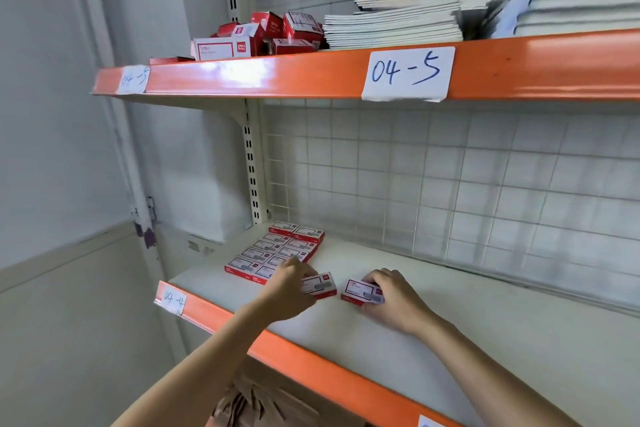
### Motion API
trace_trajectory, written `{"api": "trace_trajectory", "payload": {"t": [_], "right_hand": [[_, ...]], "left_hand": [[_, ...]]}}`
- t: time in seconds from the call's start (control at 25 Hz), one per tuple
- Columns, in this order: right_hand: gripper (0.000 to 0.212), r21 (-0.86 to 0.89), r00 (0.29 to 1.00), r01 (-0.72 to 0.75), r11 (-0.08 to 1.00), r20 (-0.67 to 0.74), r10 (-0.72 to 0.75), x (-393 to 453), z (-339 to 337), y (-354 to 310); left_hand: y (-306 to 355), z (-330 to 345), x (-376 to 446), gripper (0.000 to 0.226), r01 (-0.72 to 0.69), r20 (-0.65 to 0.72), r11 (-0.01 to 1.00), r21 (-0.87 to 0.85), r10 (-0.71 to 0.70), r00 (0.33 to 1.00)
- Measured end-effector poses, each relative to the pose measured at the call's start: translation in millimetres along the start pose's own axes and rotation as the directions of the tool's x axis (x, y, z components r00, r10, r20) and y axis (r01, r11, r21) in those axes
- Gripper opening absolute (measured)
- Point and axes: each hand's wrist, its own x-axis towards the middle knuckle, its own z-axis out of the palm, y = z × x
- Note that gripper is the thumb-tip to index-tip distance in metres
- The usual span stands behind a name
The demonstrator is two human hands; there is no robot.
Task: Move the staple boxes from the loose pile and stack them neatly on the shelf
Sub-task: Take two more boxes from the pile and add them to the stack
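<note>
Staple boxes [277, 253] partly stacked beyond left hand [287, 291]; both hands' fingers clamp one box each, loose pile [263, 36] remains overhead.

You see red-and-white cardboard staple boxes [277, 253] on the white lower shelf board [450, 340], its front edge orange [311, 360]. White paper labels [408, 73] carry blue handwriting. The white wire back panel [450, 177] forms a square grid.

Bare forearms, no sleeves, unadorned hands [287, 291]
</note>
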Motion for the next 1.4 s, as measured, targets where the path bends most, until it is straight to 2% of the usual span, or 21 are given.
{"api": "trace_trajectory", "payload": {"t": [0.44,0.8,1.0,1.2,1.4], "right_hand": [[0.042,0.028,1.000,0.015,0.999,0.011,-0.016,61,34,-12],[0.046,0.045,0.999,-0.037,0.998,-0.019,0.038,122,63,-46],[0.052,0.039,0.996,-0.087,0.995,-0.013,0.088,149,81,-60],[0.057,-0.094,0.987,-0.145,0.985,-0.078,0.138,160,86,-66],[0.055,-0.113,0.974,-0.204,0.973,-0.125,0.189,162,90,-72]], "left_hand": [[-64,-18,40,0.048,0.117,-0.038,0.993,-0.009,-0.118,0.992],[-128,-38,89,0.046,0.061,0.043,0.998,-0.002,-0.061,0.997],[-161,-39,111,0.040,0.025,0.141,0.999,-0.022,-0.022,0.990],[-172,-35,130,0.042,-0.048,0.119,0.995,-0.093,0.058,0.991],[-175,-28,144,0.048,-0.139,0.093,0.984,-0.109,0.149,0.984]]}}
